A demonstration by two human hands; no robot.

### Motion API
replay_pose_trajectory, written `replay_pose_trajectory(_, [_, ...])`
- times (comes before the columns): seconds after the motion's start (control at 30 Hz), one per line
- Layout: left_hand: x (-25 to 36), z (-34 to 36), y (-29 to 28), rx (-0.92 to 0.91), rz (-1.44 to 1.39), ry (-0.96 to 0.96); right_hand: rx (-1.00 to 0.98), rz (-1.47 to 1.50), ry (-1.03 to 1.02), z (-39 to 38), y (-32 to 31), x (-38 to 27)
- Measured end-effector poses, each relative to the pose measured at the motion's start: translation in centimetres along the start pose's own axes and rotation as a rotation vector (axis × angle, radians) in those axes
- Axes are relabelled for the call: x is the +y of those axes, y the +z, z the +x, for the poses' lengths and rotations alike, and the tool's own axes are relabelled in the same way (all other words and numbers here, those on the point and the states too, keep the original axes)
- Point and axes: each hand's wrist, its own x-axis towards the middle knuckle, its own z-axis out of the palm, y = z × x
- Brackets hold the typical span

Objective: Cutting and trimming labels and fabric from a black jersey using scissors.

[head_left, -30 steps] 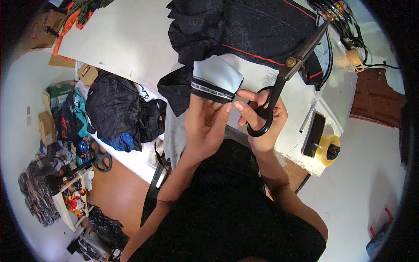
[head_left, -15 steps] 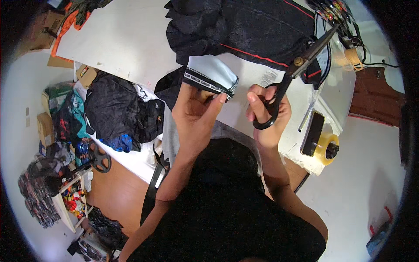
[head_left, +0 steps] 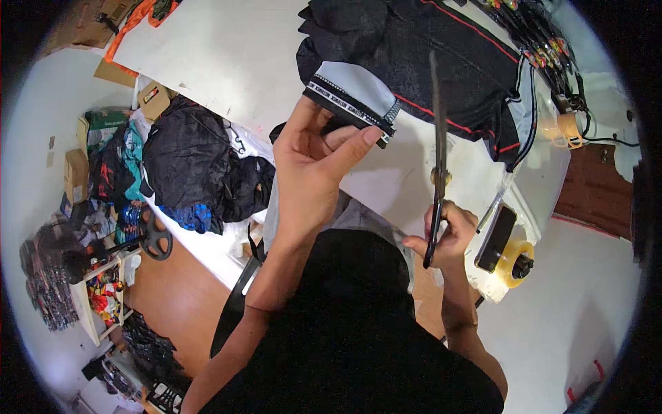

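My left hand [head_left: 314, 155] grips a small pale blue fabric piece [head_left: 352, 83] with a black band and a patterned white strip, thumb and fingers pinched at its lower edge. My right hand [head_left: 448, 234], lower and to the right, holds black-handled scissors [head_left: 437, 159] with the long blades pointing up over the white table [head_left: 186, 34]. Behind my hands lies a black garment with red piping [head_left: 386, 34]. A gray cloth [head_left: 358, 214] lies between my hands and my body.
A phone [head_left: 495, 234] and a yellow tape roll [head_left: 510, 259] sit at right, beside a pen [head_left: 489, 217]. Bundled cords [head_left: 545, 55] are at the upper right. Piled dark clothing [head_left: 183, 159], cardboard boxes [head_left: 155, 100] and an orange garment [head_left: 141, 21] are at left.
My left hand has raised the fabric piece. My right hand has moved down and away from it, turning the scissors more upright. The view has shifted slightly.
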Motion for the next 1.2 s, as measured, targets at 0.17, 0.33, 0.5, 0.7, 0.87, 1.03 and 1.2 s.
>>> replay_pose_trajectory(0.17, [0.9,0.6,0.3,-0.057,-0.028,0.025,-0.042,-0.281,-0.084,0.3,-1.5,-0.9])
replay_pose_trajectory(0.33, [1.4,0.9,0.6,-0.109,-0.021,0.107,-0.064,-0.430,-0.025,0.6,-2.5,-1.6])
replay_pose_trajectory(0.5, [1.6,0.8,0.7,-0.114,0.028,0.139,-0.005,-0.542,-0.142,0.6,-3.0,-0.7])
replay_pose_trajectory(0.7, [2.2,0.7,0.9,-0.109,0.061,0.100,0.043,-0.625,-0.229,0.7,-3.3,-0.4])
replay_pose_trajectory(0.87, [2.2,0.6,0.8,-0.096,0.066,0.103,0.061,-0.694,-0.239,0.5,-3.3,-0.5])
replay_pose_trajectory(1.03, [2.0,0.7,0.7,-0.125,0.100,0.148,0.036,-0.703,-0.246,0.7,-3.7,-1.0])
replay_pose_trajectory(1.2, [2.4,0.7,0.9,-0.098,0.092,0.110,0.019,-0.723,-0.244,0.7,-3.9,-1.2])
